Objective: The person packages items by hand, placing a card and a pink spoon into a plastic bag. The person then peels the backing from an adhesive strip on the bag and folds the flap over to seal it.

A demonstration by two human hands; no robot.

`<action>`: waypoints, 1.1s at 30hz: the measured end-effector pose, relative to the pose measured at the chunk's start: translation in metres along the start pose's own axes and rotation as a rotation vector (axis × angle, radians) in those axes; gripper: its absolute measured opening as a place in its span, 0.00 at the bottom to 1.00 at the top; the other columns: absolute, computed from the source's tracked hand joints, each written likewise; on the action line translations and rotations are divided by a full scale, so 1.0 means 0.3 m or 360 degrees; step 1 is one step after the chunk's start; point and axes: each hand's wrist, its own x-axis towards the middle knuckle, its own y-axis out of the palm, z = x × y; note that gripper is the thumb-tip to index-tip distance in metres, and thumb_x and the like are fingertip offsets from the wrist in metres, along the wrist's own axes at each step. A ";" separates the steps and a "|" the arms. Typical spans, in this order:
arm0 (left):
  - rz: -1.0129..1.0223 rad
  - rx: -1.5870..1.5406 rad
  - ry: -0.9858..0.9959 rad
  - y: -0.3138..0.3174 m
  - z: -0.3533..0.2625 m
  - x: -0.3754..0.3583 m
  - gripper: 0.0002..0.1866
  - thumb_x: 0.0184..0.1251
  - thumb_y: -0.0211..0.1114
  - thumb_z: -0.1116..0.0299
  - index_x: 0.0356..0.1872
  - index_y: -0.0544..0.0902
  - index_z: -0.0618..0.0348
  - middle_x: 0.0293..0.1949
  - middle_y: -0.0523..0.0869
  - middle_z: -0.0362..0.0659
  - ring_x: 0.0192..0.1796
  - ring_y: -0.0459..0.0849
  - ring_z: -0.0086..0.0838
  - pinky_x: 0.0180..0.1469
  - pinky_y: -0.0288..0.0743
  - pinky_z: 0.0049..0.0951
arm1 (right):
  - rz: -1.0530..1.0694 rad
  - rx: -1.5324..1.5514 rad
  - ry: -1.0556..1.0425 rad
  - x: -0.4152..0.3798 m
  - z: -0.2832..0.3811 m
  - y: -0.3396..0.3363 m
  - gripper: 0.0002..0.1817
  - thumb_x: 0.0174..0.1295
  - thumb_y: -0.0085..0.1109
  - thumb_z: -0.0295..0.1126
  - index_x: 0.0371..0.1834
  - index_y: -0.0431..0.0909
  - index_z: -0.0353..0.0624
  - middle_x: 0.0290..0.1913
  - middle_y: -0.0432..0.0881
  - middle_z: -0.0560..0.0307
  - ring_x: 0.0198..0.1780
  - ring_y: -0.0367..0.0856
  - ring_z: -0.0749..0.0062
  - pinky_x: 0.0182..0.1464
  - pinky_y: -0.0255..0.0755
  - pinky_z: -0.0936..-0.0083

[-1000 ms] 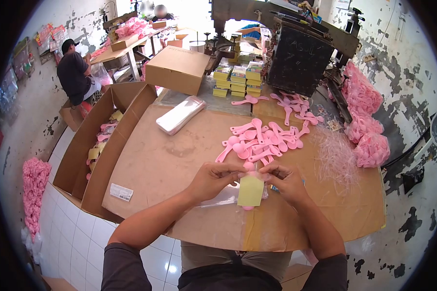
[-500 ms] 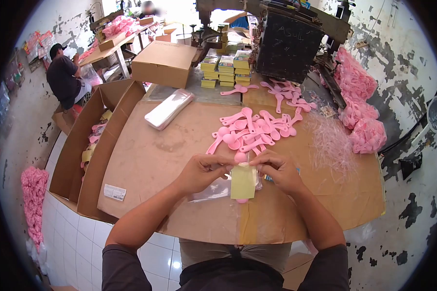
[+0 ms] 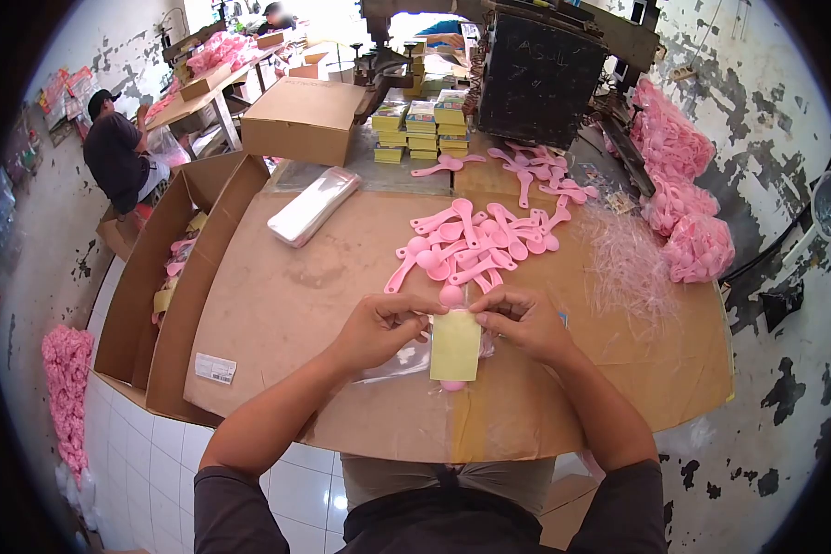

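A pale yellow card [image 3: 455,346] lies in front of me in a clear plastic bag, with a pink measuring spoon [image 3: 451,384] behind it, one round end showing below and another above. My left hand [image 3: 385,331] pinches the bag's top left edge between thumb and fingertips. At the top right corner, my right hand [image 3: 524,325] is closed in a matching pinch. Most of the spoon is hidden by the card. Beyond my fingers lies a heap of pink spoons [image 3: 471,242].
A stack of clear bags [image 3: 314,208] rests at left on the cardboard-covered table [image 3: 249,305]. Card stacks [image 3: 422,129] and a closed carton [image 3: 303,115] stand behind. Left is an open box [image 3: 214,240]; plastic strands [image 3: 628,268] lie right. A person [image 3: 120,152] sits far left.
Both hands keep their pinch at the bag's top edge. The yellow card now shows flatter and a little longer. The whole view has shifted slightly.
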 end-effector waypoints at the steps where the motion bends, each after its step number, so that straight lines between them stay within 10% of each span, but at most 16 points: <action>1: -0.0010 -0.0053 -0.0005 0.001 -0.001 0.000 0.13 0.72 0.65 0.81 0.55 0.89 0.66 0.48 0.92 0.45 0.43 0.90 0.22 0.48 0.87 0.26 | -0.0002 -0.0011 -0.0010 -0.002 0.005 0.001 0.09 0.71 0.65 0.22 0.51 0.85 0.33 0.44 0.88 0.61 0.44 0.85 0.83 0.46 0.78 0.82; 15: -0.0134 -0.0059 -0.0005 0.013 -0.049 -0.007 0.13 0.77 0.68 0.69 0.56 0.89 0.62 0.46 0.92 0.41 0.41 0.89 0.17 0.42 0.86 0.23 | 0.0216 0.0001 -0.0027 -0.021 0.035 0.048 0.23 0.71 0.64 0.22 0.68 0.74 0.36 0.53 0.85 0.59 0.54 0.84 0.77 0.54 0.79 0.77; 24: 0.0035 -0.0186 0.0065 0.010 -0.037 -0.005 0.25 0.77 0.67 0.72 0.71 0.72 0.64 0.51 0.88 0.41 0.52 0.87 0.22 0.48 0.85 0.23 | 0.0109 0.0052 -0.0100 -0.008 0.040 0.053 0.23 0.70 0.65 0.21 0.68 0.74 0.34 0.52 0.86 0.57 0.52 0.86 0.75 0.56 0.80 0.75; 33: -0.0238 -0.0176 0.0024 -0.083 -0.086 0.012 0.12 0.77 0.69 0.68 0.53 0.83 0.64 0.43 0.90 0.42 0.39 0.89 0.22 0.42 0.87 0.26 | -0.0105 0.0047 -0.0141 0.000 0.055 0.009 0.18 0.72 0.64 0.24 0.64 0.79 0.37 0.51 0.86 0.58 0.50 0.85 0.77 0.57 0.78 0.76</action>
